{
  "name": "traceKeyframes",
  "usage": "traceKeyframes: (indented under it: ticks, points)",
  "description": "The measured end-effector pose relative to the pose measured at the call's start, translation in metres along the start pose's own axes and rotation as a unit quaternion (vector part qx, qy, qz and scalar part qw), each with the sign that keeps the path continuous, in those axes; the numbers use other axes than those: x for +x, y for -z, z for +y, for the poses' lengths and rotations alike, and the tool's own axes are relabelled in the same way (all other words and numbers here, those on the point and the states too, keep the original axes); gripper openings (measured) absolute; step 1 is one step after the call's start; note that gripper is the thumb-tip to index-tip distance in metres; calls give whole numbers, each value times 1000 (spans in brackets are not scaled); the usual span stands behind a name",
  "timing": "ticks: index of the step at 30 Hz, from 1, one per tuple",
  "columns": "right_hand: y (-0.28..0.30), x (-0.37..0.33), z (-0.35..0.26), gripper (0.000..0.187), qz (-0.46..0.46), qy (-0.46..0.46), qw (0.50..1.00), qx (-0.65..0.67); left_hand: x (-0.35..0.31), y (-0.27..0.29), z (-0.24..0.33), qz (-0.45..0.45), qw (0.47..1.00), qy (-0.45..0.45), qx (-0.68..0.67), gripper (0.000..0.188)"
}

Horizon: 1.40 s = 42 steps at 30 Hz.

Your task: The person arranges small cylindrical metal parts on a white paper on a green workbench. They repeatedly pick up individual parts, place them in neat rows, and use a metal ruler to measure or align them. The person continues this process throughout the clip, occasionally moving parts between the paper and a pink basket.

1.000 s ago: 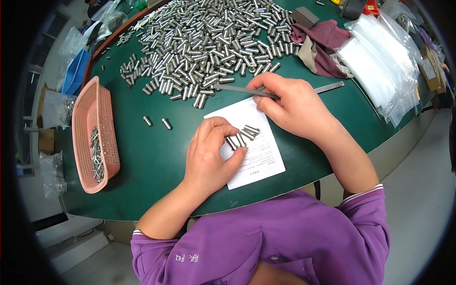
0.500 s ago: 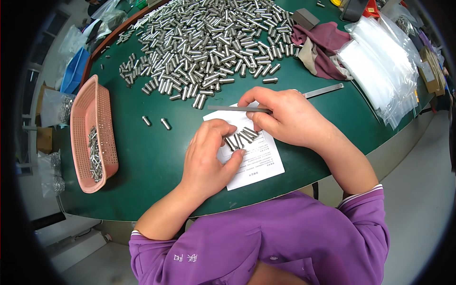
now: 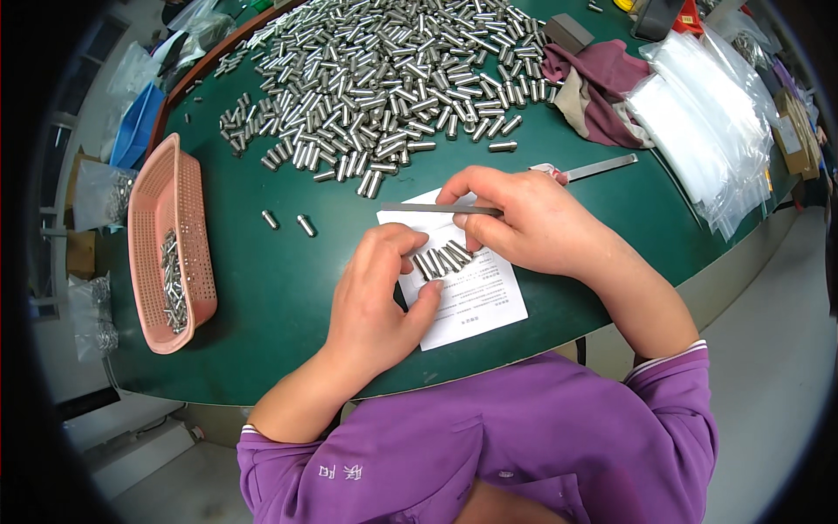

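Observation:
A thin, flat grey bar [image 3: 423, 208], perhaps a file, is gripped in my right hand [image 3: 528, 218] and points left above the top of a printed white sheet [image 3: 484, 306]. Several small metal pins [image 3: 443, 260] lie side by side on that sheet, between my two hands. My left hand [image 3: 371, 284] curves around their left end, thumb and fingers apart; whether it touches the end pin I cannot tell. Just beyond my right hand a flat metal tool [image 3: 601, 168] with a reddish wrapped end rests on the green table.
A large heap of metal pins [image 3: 375, 87] covers the far table [image 3: 262, 306]. Two loose pins [image 3: 305, 225] lie left of the sheet. A pink basket [image 3: 196, 297] holding pins stands at left; a maroon cloth [image 3: 602, 79], a grey block [image 3: 567, 35] and plastic bags [image 3: 698, 122] are at right.
The pins on the sheet now lie straighter and more evenly in a row. My left thumb has drawn slightly down and left from them. The right hand's hold on the bar is the same.

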State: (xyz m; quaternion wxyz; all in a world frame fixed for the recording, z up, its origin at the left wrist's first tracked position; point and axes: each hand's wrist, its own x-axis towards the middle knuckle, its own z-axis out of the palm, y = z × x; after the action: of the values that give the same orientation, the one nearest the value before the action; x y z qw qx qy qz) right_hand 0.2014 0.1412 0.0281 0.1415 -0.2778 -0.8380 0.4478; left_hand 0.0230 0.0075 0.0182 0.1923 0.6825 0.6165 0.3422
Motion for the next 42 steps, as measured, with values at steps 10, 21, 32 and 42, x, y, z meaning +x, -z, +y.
traceKeyframes:
  ticks: [10, 21, 32, 42]
  points:
    - [-3, 0, 0, 26, -12, 4, 1000, 18, -4, 8, -7, 21, 999, 25, -7, 42]
    - [-6, -1, 1, 27, -6, 22, 1000, 14, -4, 5, -7, 12, 999, 29, -42, 40]
    - [-4, -1, -1, 27, -8, 9, 1000, 18, -4, 4, -6, -2, 999, 9, -30, 41]
    - [-4, -1, -6, 22, -19, 5, 999, 38, -3, 7, -4, 15, 998, 45, -32, 36]
